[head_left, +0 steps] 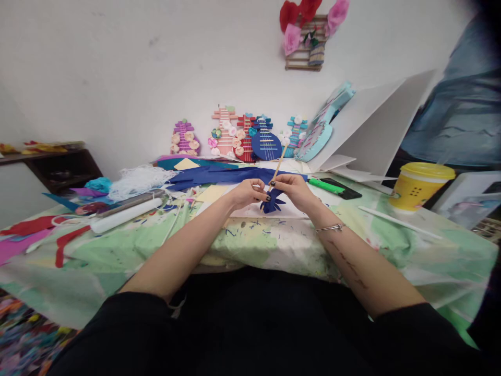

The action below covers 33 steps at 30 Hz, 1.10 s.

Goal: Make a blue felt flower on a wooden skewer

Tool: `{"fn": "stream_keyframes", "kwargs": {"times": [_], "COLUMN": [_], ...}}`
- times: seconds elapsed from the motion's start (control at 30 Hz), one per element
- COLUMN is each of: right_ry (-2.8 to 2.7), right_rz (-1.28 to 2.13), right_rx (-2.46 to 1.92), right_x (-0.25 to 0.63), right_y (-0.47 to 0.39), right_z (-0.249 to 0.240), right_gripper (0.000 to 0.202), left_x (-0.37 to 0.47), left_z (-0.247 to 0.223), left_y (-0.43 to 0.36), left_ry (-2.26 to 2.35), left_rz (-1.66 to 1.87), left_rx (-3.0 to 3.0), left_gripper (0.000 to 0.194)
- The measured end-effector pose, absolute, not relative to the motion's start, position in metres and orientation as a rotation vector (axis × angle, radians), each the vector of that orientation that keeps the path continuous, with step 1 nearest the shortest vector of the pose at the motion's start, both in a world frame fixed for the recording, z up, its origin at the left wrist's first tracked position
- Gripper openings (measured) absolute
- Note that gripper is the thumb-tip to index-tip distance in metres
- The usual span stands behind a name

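My left hand (249,194) is closed, its fingertips pinching a dark blue fringed paper piece (273,203). Close beside it, my right hand (291,189) grips a thin wooden stick (279,163) between thumb and fingers. The stick slants up and to the right, and its lower end runs down to the blue paper; whether the paper is wrapped around it I cannot tell. Both hands are above a white sheet (299,210) near the table's front edge. Small blue paper scraps lie on the cloth just in front.
Several small paper lutes, among them a blue one (266,144), lean along the wall. Blue paper strips (219,177), a green marker (325,186) and a dark phone (346,189) lie behind my hands. A yellow cup (420,188) stands right; white yarn (136,181) and a white glue gun-like bar (125,215) lie left.
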State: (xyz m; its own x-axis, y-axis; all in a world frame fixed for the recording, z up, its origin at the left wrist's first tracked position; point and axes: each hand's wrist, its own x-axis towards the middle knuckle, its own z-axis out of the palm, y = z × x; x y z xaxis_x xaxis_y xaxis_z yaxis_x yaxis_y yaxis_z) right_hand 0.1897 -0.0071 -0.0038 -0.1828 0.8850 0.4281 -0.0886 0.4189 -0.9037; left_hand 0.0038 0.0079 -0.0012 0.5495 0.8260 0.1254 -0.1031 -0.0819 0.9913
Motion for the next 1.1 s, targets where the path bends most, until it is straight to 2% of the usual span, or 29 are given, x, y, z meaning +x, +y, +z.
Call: {"fn": "stream_keyframes", "kwargs": {"times": [1.1], "right_ry": [-1.477], "right_rz": [1.001], "right_rx": [-0.766], "right_x": [0.1872], "right_y": [-0.0092], "right_z": [-0.0018], "right_gripper": [0.031], "left_x": [0.0032], "left_z": [-0.0021], "left_y": [0.0097], "left_ry": [0.636], "left_rz": [0.836], "left_rx": [1.455], "left_gripper": [0.044]}}
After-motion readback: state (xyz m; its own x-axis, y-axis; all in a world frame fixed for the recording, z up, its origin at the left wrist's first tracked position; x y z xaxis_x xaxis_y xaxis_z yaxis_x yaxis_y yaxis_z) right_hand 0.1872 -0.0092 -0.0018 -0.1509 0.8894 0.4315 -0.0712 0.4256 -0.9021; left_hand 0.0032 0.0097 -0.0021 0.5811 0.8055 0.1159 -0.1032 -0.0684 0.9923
